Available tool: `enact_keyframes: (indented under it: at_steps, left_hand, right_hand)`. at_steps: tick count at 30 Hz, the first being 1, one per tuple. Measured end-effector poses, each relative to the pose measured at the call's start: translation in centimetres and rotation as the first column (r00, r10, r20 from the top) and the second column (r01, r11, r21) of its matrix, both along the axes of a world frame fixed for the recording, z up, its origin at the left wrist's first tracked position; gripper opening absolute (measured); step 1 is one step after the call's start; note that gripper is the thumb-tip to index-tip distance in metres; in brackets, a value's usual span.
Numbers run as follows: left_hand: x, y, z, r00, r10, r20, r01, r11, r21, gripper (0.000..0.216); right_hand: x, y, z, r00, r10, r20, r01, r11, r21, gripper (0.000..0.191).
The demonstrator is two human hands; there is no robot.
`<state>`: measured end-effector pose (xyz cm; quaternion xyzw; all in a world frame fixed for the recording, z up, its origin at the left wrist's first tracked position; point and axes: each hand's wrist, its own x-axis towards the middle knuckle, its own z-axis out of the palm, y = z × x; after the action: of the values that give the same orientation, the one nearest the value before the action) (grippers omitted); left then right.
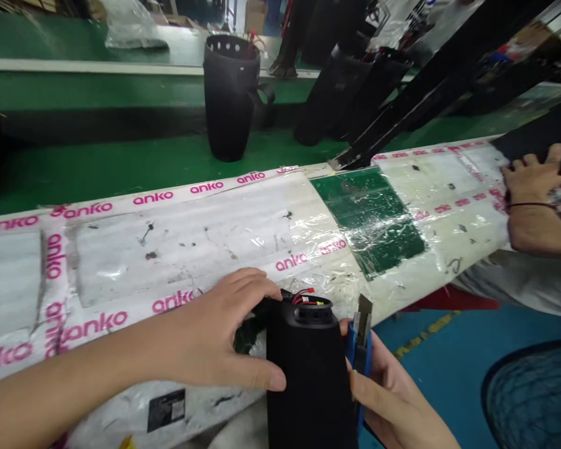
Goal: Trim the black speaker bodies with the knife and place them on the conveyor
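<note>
Grip of the left hand arches, spread, against a black tube; right hand clasps a blue cutter.

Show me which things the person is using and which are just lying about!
In use, it seems:
black case, touched by the left hand
blue cutter, held in the right hand
red wires, at the case's top

Just lying about, probably:
clear plastic bag, near the top left
black tube with holes, standing on the green surface
</note>
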<state>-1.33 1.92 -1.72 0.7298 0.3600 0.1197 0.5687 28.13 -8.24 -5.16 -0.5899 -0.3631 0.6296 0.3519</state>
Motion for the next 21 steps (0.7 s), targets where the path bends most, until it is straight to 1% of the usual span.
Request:
enact_keyframes:
  at_steps: [2, 3, 5, 6, 8, 10, 11, 12, 13, 14, 15, 16, 17, 18, 19, 20, 21]
  left_hand:
    - [0.6, -0.2, -0.4, 1.0, 0.003, 0.014, -0.004, 0.998, 0.067, 0.075]
    - [0.9, -0.3, -0.5, 0.999, 0.024, 0.036, -0.027, 0.996, 0.083, 0.076]
    - [1.3, -0.6, -0.6, 0.992, 0.073, 0.099, -0.08, 0.995, 0.063, 0.075]
    - [1.3, -0.7, -0.5, 0.986, 0.095, 0.134, -0.099, 0.995, 0.019, 0.073]
    - [1.1, -0.9, -0.2, 0.962, 0.129, 0.239, -0.096, 0.985, -0.145, 0.065]
    - [0.7, -1.2, 0.1, 0.914, 0.17, 0.368, -0.039, 0.94, -0.338, 0.059]
    - [0.5, -1.4, 0.2, 0.884, 0.193, 0.425, -0.005, 0.914, -0.405, 0.056]
    - [0.3, -1.5, 0.2, 0.861, 0.207, 0.465, 0.024, 0.896, -0.444, 0.054]
    - [0.1, -1.7, 0.2, 0.853, 0.212, 0.477, 0.028, 0.893, -0.448, 0.053]
    - [-0.1, -1.8, 0.1, 0.863, 0.208, 0.461, 0.004, 0.909, -0.418, 0.054]
    - [-0.3, -1.9, -0.1, 0.883, 0.198, 0.427, -0.037, 0.934, -0.357, 0.055]
    - [-0.4, -1.9, -0.2, 0.904, 0.187, 0.384, -0.08, 0.957, -0.278, 0.056]
    - [-0.5, -1.8, -0.4, 0.925, 0.179, 0.336, -0.117, 0.973, -0.196, 0.057]
    - [-0.6, -1.7, -0.6, 0.941, 0.17, 0.292, -0.141, 0.983, -0.121, 0.057]
    - [-0.6, -1.6, -0.7, 0.95, 0.16, 0.268, -0.149, 0.987, -0.061, 0.058]
    - [-0.6, -1.4, -0.9, 0.956, 0.145, 0.257, -0.144, 0.989, -0.021, 0.059]
    - [-0.7, -1.2, -1.0, 0.959, 0.126, 0.254, -0.132, 0.991, 0.007, 0.06]
  right_hand:
    - [0.6, -0.3, -0.6, 1.0, -0.007, -0.011, 0.007, 1.0, 0.012, 0.04]
    - [0.5, -0.4, -0.7, 1.0, -0.006, -0.023, 0.007, 1.0, 0.015, 0.038]
    - [-0.2, -0.3, -0.6, 0.998, 0.005, -0.058, -0.004, 1.0, 0.01, 0.038]
    - [-0.8, -0.3, -0.4, 0.997, 0.014, -0.079, -0.014, 1.0, 0.003, 0.038]
    - [-2.2, -0.1, 0.1, 0.991, 0.039, -0.127, -0.041, 0.999, -0.012, 0.037]
    - [-3.6, -0.1, 0.7, 0.982, 0.069, -0.176, -0.073, 0.997, -0.018, 0.037]
    - [-4.2, -0.2, 1.0, 0.976, 0.088, -0.197, -0.094, 0.995, -0.02, 0.037]
    - [-4.7, -0.2, 1.3, 0.971, 0.109, -0.215, -0.115, 0.993, -0.019, 0.037]
    - [-5.2, -0.3, 1.7, 0.964, 0.128, -0.231, -0.135, 0.991, -0.017, 0.038]
    - [-5.5, -0.3, 2.2, 0.957, 0.138, -0.256, -0.148, 0.989, -0.021, 0.039]
    - [-5.7, -0.3, 2.7, 0.954, 0.153, -0.257, -0.162, 0.987, -0.013, 0.04]
    - [-5.7, -0.2, 3.3, 0.961, 0.188, -0.203, -0.187, 0.982, 0.022, 0.04]
    - [-5.6, 0.0, 3.9, 0.967, 0.241, -0.08, -0.235, 0.968, 0.084, 0.039]
    - [-5.4, 0.3, 4.5, 0.948, 0.295, 0.12, -0.313, 0.935, 0.168, 0.036]
    - [-5.2, 0.6, 5.0, 0.873, 0.313, 0.374, -0.423, 0.868, 0.26, 0.033]
    - [-5.0, 1.0, 5.4, 0.744, 0.273, 0.61, -0.548, 0.772, 0.323, 0.031]
    - [-4.8, 1.4, 5.7, 0.593, 0.195, 0.781, -0.665, 0.666, 0.338, 0.031]
